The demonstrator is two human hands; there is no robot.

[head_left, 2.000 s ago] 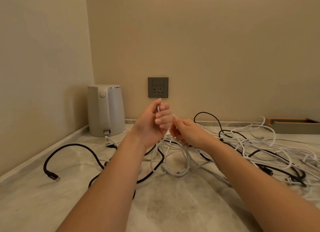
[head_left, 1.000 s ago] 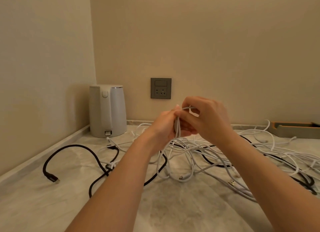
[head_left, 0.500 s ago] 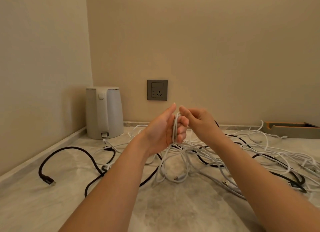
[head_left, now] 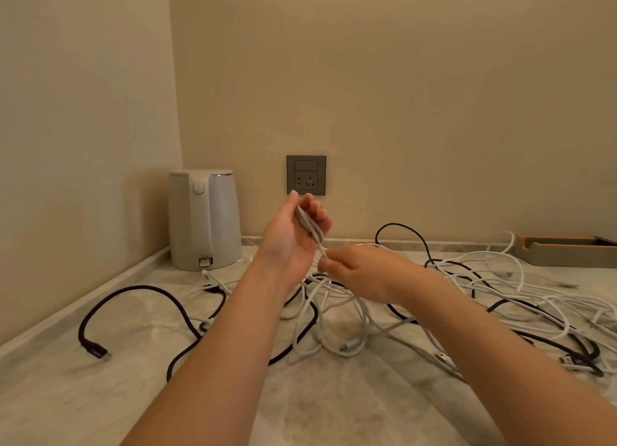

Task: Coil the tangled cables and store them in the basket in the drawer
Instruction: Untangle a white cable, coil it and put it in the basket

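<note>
1. White cable [head_left: 310, 223], head view: a few loops sit in the left hand [head_left: 290, 238], grip closed round them, raised above the table [head_left: 334, 412].
2. Right hand [head_left: 364, 272] pinches the strand just below. Half a second ago it was up at the loops. Judgement: drawing the next length, coiling still early.
3. The rest trails into the tangle [head_left: 484, 295] on the table.
4. Kettle [head_left: 203, 218] and wall [head_left: 434, 112] bound left and back. Bare marble shows toward the near edge. Basket and drawer unseen.

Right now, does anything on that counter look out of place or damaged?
Just the mess itself: white cables and black cables sprawl tangled over the counter, one black plug loose at far left. The left hand holds white loops; the right hand pinches their strand. No damage visible.
</note>
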